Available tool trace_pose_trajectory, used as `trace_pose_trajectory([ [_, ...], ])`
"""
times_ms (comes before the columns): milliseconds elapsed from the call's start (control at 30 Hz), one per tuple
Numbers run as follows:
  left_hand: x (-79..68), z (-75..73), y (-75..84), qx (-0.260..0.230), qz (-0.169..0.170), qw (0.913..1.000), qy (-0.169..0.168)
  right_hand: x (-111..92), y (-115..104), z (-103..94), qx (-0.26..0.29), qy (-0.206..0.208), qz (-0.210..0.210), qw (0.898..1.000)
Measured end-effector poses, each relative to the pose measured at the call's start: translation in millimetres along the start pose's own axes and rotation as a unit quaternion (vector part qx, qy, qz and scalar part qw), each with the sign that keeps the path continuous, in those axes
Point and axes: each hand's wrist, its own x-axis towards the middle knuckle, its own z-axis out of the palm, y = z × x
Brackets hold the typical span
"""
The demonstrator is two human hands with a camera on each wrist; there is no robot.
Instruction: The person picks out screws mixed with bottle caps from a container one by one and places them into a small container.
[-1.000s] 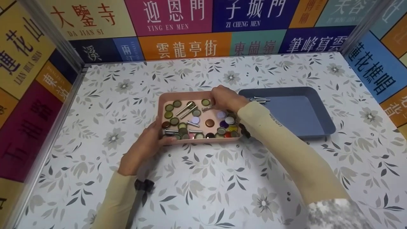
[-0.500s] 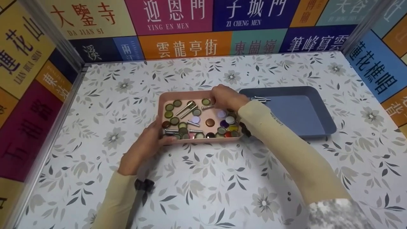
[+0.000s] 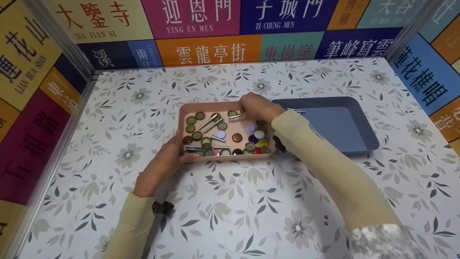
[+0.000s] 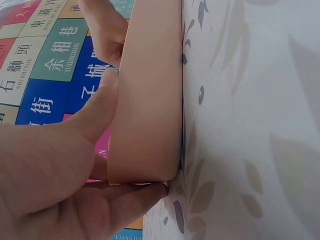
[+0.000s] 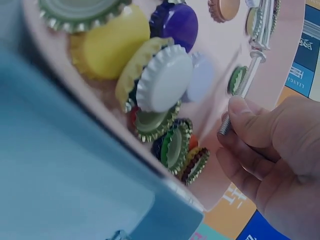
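Observation:
A pink tray [image 3: 215, 158] holds many bottle caps, such as a brown cap [image 3: 237, 137] and a white cap [image 5: 165, 78], mixed with several silver screws [image 3: 213, 126]. My left hand [image 3: 167, 158] grips the tray's near left corner, thumb over the front rim and fingers along the left side. Over the tray's far right part, my right hand [image 3: 257, 108] pinches one threaded screw [image 5: 243, 90] between thumb and fingers. Its head points left in the head view. Below the right hand, some caps lie stacked against the tray's right end.
A blue-grey tray [image 3: 330, 126] stands directly right of the pink one, with several screws [image 3: 296, 110] at its far left, partly hidden by the right arm. Printed panels [image 3: 208, 52] wall the back and sides of the flower-patterned table [image 3: 230, 216].
My right hand has risen slightly, and the pinched screw has come up a little with it. The left hand keeps its hold on the pink tray's corner.

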Motion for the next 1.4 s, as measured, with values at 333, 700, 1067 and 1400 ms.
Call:
trace_pose_trajectory([
  [333, -0.1, 0.0, -1.0, 0.002, 0.005, 1.0000, -0.001, -6, 11, -10.4, -0.009, -0.010, -0.033, 0.999],
  [700, 0.0, 1.4, -1.2, 0.033, 0.023, 0.9992, 0.010, -16, 22, -22.2, 0.022, -0.031, -0.044, 0.998],
  [1067, 1.2, 1.9, 0.5, 0.012, -0.001, 0.9999, 0.001, -23, 36, -31.1, 0.016, -0.032, -0.032, 0.999],
  [1400, 1.4, 1.5, 0.5, 0.017, -0.004, 0.9998, 0.006, -34, 54, -37.8, 0.025, -0.034, -0.034, 0.999],
])
